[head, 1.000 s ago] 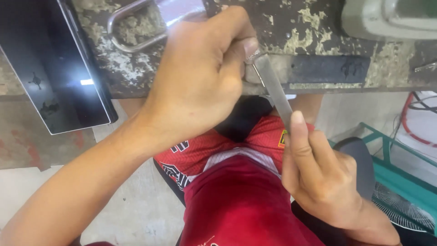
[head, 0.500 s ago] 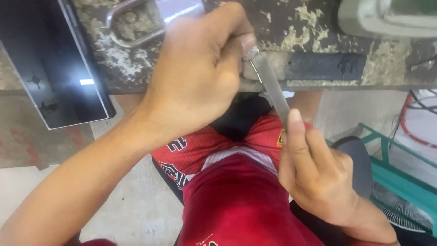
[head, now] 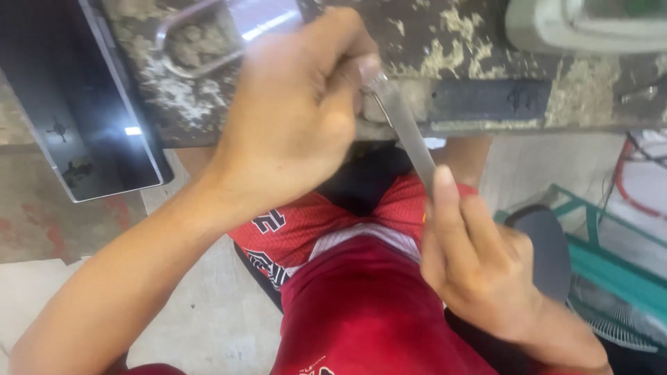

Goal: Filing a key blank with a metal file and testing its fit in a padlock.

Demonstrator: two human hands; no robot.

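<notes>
The flat metal file (head: 410, 135) ran diagonally from the left hand (head: 299, 118), clamped on its upper end, to the right hand (head: 472, 264), apparently gripping the lower end.

The left hand (head: 299, 118) pinches the far end of a flat metal file (head: 410, 135), the right hand (head: 472, 264) grips its near end, at the worn workbench (head: 472, 42) edge.

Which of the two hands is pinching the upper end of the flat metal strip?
The left hand; its fingertips grip the metal strip at the top, while the right hand supports the lower end.
</notes>
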